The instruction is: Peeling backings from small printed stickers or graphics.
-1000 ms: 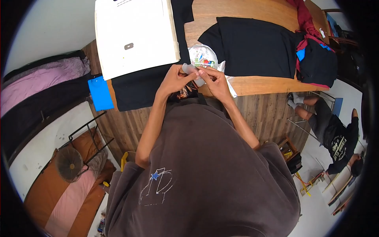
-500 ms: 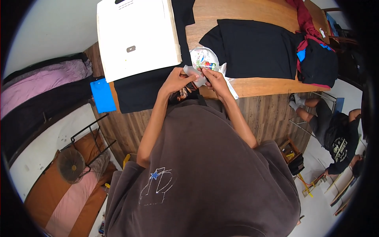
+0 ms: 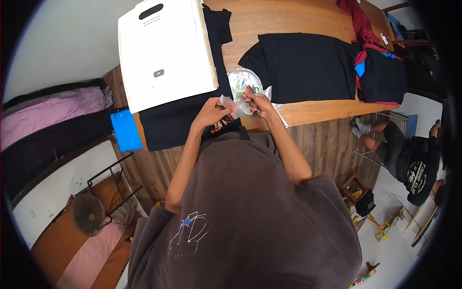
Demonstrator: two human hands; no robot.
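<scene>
Close in front of me, my left hand point(image 3: 211, 114) pinches a small, cloudy translucent film piece point(image 3: 229, 104) between thumb and fingers. Just right of it, my right hand point(image 3: 260, 104) is closed with its fingers curled around a small dark object point(image 3: 252, 90), too small to name. Beyond both hands sits a white round plate or bag point(image 3: 237, 77) with coloured prints, partly covered by my right hand. Black cloth point(image 3: 163, 126) lies under and beside my left hand. A bit of dark patterned material point(image 3: 217, 127) shows below that hand.
A large white board point(image 3: 166, 53) with a handle slot rests on the black cloth at left. A folded black garment point(image 3: 308, 67) lies on the wooden table point(image 3: 279, 17); more clothes point(image 3: 382, 72) are piled rightward. Blue cloth point(image 3: 126, 129) hangs at left. Another person point(image 3: 409, 161) is at far right.
My right hand has drawn slightly away from the film piece, and the dark object now shows above its fingers. My left hand still holds the film. The whole view has shifted a little.
</scene>
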